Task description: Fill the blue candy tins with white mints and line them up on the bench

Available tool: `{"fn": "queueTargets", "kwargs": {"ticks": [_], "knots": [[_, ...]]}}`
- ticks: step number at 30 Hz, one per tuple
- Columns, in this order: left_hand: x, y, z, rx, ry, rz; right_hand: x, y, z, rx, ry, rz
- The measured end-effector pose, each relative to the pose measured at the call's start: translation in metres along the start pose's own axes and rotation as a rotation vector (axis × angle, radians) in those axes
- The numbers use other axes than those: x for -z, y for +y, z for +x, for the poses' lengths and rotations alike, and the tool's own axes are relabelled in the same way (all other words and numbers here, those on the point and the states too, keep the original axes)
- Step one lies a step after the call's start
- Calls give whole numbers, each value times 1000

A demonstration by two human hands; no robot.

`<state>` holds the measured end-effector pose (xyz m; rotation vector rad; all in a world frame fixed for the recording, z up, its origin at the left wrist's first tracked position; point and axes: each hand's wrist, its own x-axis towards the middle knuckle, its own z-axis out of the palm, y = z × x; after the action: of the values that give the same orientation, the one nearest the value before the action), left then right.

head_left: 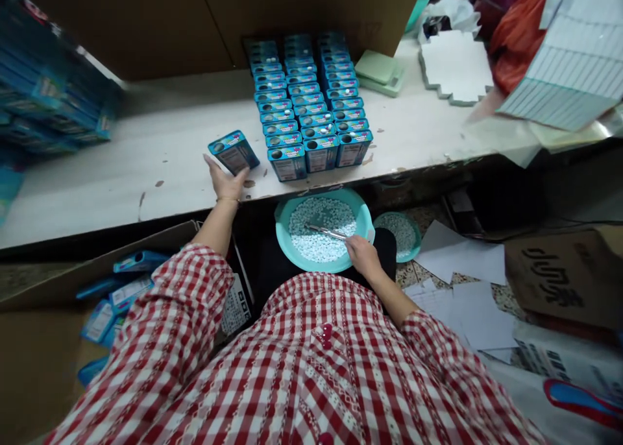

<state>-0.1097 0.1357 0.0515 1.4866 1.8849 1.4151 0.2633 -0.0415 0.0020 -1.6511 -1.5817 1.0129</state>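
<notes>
Blue tin [233, 152] leans in my left grip [226, 184], which is only partly closed. My fingers spread and curl up against the tin's lower end, and the tin hides my fingertips, so I cannot tell how tightly I hold it. It lies at the front edge of the counter [146, 166], just beside a block of matching tins [311, 101] standing in three columns. My right grip [363, 255] is clenched on the handle of steel tweezers [327, 232], their tips reaching over a teal basin [281, 234] heaped with white pellets [321, 229]. Whether the tips touch the pellets is hard to make out. The basin sits below the counter on my lap, with a smaller teal bowl [416, 240] of pellets just beside it. My red-and-white checked sleeve [195, 289] blocks part of a cardboard box [97, 270] holding blue packets [117, 302]. Beyond the tins, a pale green object [378, 69] sits on the counter, and I cannot tell what it is.
</notes>
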Motion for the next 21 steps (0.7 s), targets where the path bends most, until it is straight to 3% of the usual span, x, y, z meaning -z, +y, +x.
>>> {"fn": "queueTargets", "kwargs": {"ticks": [2, 4, 7, 10, 13, 16, 21], "knots": [[4, 14, -32, 1, 117, -20, -20, -2, 26, -42, -19, -40], [6, 29, -73, -48, 65, -71, -34, 0, 45, -72, -11, -68], [10, 46, -134, -21, -152, -111, -42, -2, 53, -48, -11, -113], [11, 48, -171, 80, -378, -161, -39, -14, 45, 65, -65, -183], [9, 49, -174, 111, -573, -56, -30, -25, 37, 241, -134, -277], [12, 60, -157, 40, -682, 88, -15, -26, 39, 348, -155, -364], [11, 71, -134, -40, -769, 103, 12, -6, 45, 246, 104, -380]]}}
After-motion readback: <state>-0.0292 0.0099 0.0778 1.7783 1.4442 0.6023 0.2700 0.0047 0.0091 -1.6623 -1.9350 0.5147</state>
